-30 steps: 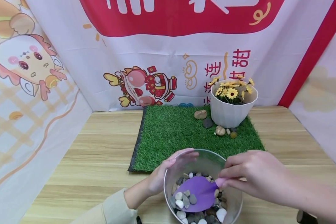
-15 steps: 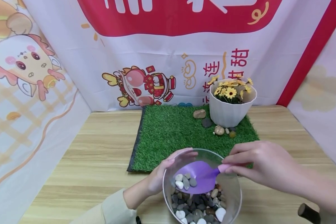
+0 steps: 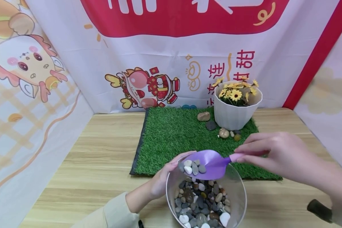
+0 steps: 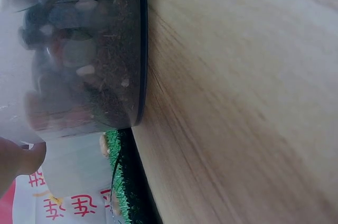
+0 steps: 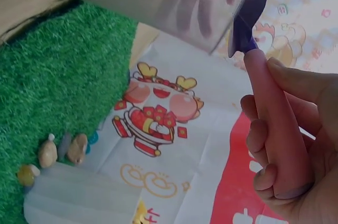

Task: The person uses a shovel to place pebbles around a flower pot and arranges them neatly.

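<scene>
In the head view, my right hand (image 3: 282, 155) grips the pink handle of a purple trowel (image 3: 213, 164). Several grey and white pebbles (image 3: 194, 167) lie on its blade, held above the rim of a clear round container (image 3: 236, 190). Many mixed pebbles (image 3: 199, 202) cover the container's floor; through its wall, the left wrist view shows a dark layer below stones. My left hand (image 3: 161, 180) rests against the container's left outer wall, its extended fingers visible through the plastic in the right wrist view. That view also shows my right fingers (image 5: 259, 137) curled round the handle (image 5: 280, 129).
Behind the container lies an artificial grass mat (image 3: 171, 136) on the wooden table (image 3: 91, 161). A white pot (image 3: 233, 115) of yellow flowers (image 3: 236, 95) stands at its back right, with several stones (image 3: 223, 133) around it. A printed cloth (image 3: 165, 47) hangs behind.
My right hand has lifted the trowel up from the pebbles in the container, slightly rightward, with pebbles still on its blade. My left hand has stayed at the container wall.
</scene>
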Demonstrator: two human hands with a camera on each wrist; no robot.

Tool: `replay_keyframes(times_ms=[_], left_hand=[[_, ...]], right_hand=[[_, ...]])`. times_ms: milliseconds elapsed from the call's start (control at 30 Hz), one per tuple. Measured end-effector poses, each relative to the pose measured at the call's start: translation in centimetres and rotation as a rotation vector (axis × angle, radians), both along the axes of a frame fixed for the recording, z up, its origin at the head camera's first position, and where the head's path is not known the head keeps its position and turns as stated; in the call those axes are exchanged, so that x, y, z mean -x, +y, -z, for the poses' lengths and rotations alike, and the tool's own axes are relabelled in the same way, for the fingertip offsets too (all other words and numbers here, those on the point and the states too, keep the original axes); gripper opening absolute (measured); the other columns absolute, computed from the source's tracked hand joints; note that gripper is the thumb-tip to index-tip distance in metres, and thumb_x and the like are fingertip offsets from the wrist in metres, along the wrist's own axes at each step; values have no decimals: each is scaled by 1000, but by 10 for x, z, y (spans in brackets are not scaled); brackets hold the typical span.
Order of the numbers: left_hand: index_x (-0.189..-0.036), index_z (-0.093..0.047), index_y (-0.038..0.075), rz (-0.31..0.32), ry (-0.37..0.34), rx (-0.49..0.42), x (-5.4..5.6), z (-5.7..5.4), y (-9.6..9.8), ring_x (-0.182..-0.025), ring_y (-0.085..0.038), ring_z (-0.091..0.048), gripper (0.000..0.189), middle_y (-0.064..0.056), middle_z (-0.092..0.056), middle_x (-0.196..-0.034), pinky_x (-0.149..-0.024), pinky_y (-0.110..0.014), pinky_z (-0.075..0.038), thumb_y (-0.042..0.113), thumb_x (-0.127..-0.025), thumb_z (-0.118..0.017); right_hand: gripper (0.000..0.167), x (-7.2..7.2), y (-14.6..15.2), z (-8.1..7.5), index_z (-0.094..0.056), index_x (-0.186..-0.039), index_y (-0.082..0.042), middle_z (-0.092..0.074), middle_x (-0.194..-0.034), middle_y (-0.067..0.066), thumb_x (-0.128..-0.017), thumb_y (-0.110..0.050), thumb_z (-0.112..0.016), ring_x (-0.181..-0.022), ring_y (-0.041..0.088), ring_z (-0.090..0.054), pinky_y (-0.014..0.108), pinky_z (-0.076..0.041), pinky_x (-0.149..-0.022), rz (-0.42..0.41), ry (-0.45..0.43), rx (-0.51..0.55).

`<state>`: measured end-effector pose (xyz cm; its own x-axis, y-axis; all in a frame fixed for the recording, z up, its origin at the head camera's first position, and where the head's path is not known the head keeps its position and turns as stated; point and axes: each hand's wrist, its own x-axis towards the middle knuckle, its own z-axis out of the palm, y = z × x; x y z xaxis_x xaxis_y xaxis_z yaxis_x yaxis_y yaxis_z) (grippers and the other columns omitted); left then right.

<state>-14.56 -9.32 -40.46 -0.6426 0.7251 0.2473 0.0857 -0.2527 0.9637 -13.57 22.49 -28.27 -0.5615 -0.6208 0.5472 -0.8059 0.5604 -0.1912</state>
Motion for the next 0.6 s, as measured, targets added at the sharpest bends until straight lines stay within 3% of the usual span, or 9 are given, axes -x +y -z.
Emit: replay_keyframes(times_ms=[233,467,600], left_hand=[[-160,-16,-3,34,54,-21,1,0,0,-150,-39,-28,64,-28,-27,-162,-122,-58,-18,33,-108,-11],[-158,-16,-8,42,13,-71,1,2,1,-150,-43,-25,63,-30,-25,-162,-122,-57,-19,31,-108,-16],[-158,-16,-7,36,23,-67,0,1,0,-150,-43,-26,63,-30,-26,-161,-122,-58,-20,32,-108,-15]], right_hand=[[22,4,9,-10,-84,-95,-26,-68,-86,-24,-78,-40,-87,-65,-7,-53,11,-38,-50,107,-4,-17],[24,23,20,-11,-85,-94,-19,-63,-77,-21,-82,-40,-84,-59,-4,-44,13,-35,-50,121,43,11],[21,32,25,-8,-85,-95,-18,-68,-80,-18,-78,-29,-88,-62,-3,-49,14,-37,-52,172,58,-13]])
